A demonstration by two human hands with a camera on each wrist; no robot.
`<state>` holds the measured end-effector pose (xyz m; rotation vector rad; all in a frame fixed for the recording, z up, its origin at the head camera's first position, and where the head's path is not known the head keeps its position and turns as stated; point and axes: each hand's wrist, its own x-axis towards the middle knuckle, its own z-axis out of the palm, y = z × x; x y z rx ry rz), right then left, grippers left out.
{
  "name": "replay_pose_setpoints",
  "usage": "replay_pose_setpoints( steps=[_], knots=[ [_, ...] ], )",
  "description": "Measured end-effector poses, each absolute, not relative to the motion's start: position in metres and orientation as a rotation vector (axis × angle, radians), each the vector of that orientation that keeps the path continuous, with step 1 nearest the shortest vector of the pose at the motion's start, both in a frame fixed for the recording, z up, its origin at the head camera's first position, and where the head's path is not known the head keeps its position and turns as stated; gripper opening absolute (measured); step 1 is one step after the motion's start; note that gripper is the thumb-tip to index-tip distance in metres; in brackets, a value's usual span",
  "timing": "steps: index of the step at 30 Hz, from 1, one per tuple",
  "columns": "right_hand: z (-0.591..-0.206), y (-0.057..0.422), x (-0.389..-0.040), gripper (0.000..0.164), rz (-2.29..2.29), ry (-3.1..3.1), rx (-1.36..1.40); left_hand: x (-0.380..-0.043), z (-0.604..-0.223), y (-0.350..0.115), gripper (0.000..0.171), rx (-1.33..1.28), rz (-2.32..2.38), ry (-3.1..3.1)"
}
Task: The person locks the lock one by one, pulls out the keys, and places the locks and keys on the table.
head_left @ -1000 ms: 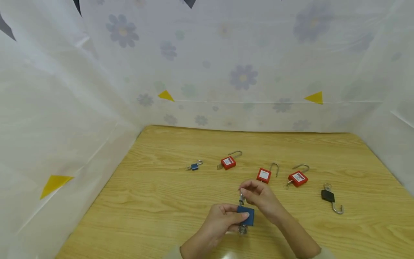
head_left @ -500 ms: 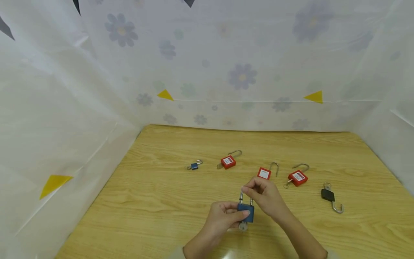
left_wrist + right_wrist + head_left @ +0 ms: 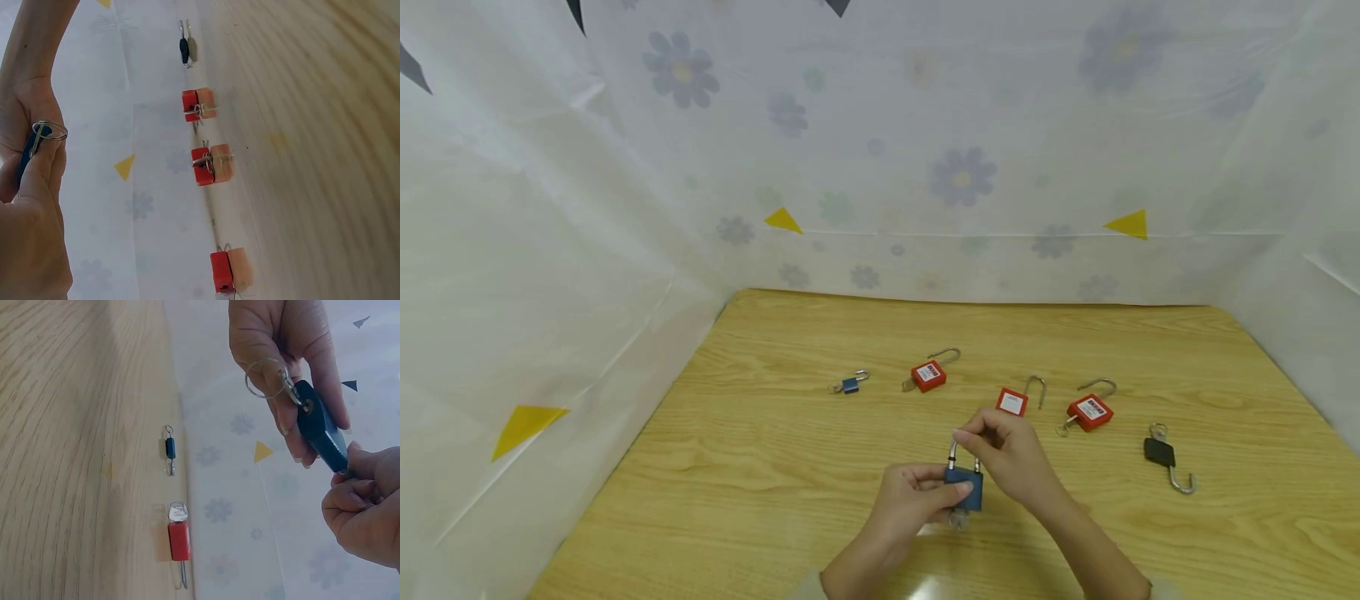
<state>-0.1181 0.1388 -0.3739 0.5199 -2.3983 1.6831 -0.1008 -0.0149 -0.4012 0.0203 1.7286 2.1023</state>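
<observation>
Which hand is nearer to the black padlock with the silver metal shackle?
Right: the right hand is left of the black padlock in the head view; the left hand is farther left.

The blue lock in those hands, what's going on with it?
Somebody is working on a blue padlock above a table. Their left hand holds its body, and their right hand pinches its metal loop. A key on a ring sits in the bottom. I can't tell whether the loop is locked. Five more locks lie on the table with their loops open: three red locks, a small blue lock and a black lock.
</observation>
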Motion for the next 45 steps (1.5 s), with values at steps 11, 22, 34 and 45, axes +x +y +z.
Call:
replay_pose_setpoints(
  steps=[11, 22, 34, 45],
  knots=[
    [-0.377, 0.138, -0.115, 0.010, 1.626, -2.359, 0.644, -0.099, -0.401, -0.019, 0.025, 0.049, 2.129, 1.750],
    [-0.378, 0.133, -0.112, 0.012, 1.665, -2.321, 0.776, -0.098, -0.396, -0.026, 0.025, 0.064, 2.128, 1.785],
    [-0.356, 0.132, -0.116, 0.011, 1.606, -2.369, 0.757, -0.102, -0.383, -0.027, 0.027, 0.134, 2.144, 1.761],
    [-0.354, 0.130, -0.116, 0.009, 1.626, -2.415, 0.722, -0.104, -0.385, -0.030, 0.030, 0.221, 2.097, 1.750]
  ],
)
